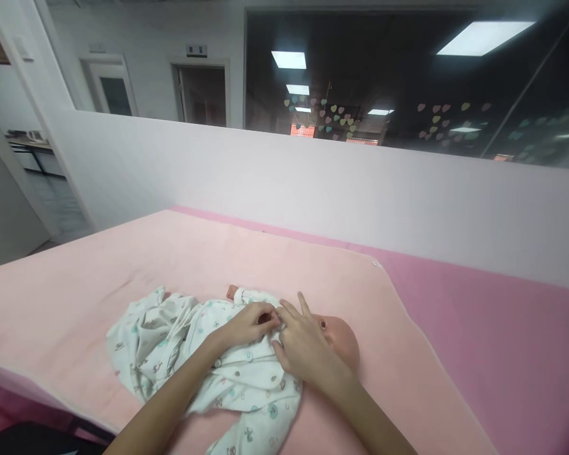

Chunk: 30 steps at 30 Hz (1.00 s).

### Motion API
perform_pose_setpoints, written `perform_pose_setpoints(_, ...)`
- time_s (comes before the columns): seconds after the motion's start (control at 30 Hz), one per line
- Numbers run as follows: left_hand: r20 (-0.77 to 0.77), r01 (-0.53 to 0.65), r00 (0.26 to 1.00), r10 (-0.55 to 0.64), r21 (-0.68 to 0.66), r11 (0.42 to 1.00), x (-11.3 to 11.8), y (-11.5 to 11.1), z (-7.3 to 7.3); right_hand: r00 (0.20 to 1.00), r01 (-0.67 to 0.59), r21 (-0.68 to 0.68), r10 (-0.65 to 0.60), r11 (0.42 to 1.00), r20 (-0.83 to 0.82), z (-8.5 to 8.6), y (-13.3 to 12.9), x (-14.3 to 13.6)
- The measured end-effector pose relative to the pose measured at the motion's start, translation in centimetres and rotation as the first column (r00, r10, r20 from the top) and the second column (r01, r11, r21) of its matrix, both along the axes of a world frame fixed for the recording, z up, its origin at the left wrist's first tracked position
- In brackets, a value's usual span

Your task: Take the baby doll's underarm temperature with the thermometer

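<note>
A baby doll (pixel 345 338) lies on its back, its head toward the right, dressed in a white printed baby shirt (pixel 246 373) with buttons down the front. Its far hand pokes out of a sleeve. My left hand (pixel 251 323) rests over the chest, thumb and fingertips pinched together at the shirt's neck edge. Beside the doll's chin, my right hand (pixel 301 341) has its thumb and index finger closed at the same spot, while other fingers stick out. The fingers cover what lies between them. White printed pants (pixel 146 335) lie bunched around the doll's legs.
The doll lies on a pale pink sheet (pixel 99 265) over a table, with a darker pink cover (pixel 478 328) at the right. A white low wall (pixel 313 183) runs along the back, below a dark window (pixel 384 76). A doorway opens at the left.
</note>
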State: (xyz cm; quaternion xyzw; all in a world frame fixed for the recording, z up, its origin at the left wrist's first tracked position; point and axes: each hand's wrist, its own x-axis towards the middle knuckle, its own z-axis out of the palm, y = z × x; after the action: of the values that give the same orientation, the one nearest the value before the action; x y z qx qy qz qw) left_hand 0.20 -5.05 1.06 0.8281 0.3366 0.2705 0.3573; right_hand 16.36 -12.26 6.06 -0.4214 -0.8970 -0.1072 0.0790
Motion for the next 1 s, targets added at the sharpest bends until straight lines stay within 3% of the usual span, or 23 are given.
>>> perform_pose_setpoints(0.13,0.041,0.017,0.999,-0.016,-0.029,0.999,-0.1,0.0,0.2,0.997,0.023,-0.051,-0.019,0.998,0.073,-0.3,-0.6,0.0)
perform_pose_setpoints(0.27,0.031,0.161,0.987,-0.158,-0.108,0.981,-0.7,0.0,0.6,0.998,0.061,0.005,-0.061,0.998,0.035,-0.9,-0.1,-0.1)
perform_pose_setpoints(0.37,0.068,0.211,0.977,-0.202,-0.192,0.958,-1.0,0.1,0.7,0.997,0.074,0.062,-0.075,0.995,0.011,-1.3,0.6,-0.2)
perform_pose_setpoints(0.53,0.253,0.121,0.966,-0.05,-0.276,0.953,-1.0,0.7,0.0,0.998,0.069,0.106,-0.068,0.992,-0.009,-1.7,0.8,-0.4)
perform_pose_setpoints(0.7,0.444,0.015,0.878,0.18,-0.4,0.916,-1.4,1.2,-0.1,0.992,0.126,0.142,-0.129,0.982,0.007,-2.2,1.1,-1.2)
perform_pose_setpoints(0.87,0.436,0.061,0.884,0.167,-0.462,0.885,-1.8,1.0,-0.1,0.939,0.272,0.204,-0.306,0.94,0.157,-2.7,2.6,-1.7)
perform_pose_setpoints(1.0,0.455,0.098,0.878,0.151,-0.478,0.873,-1.8,1.0,-0.3,0.939,0.263,0.151,-0.289,0.953,0.187,-2.4,2.4,-1.5)
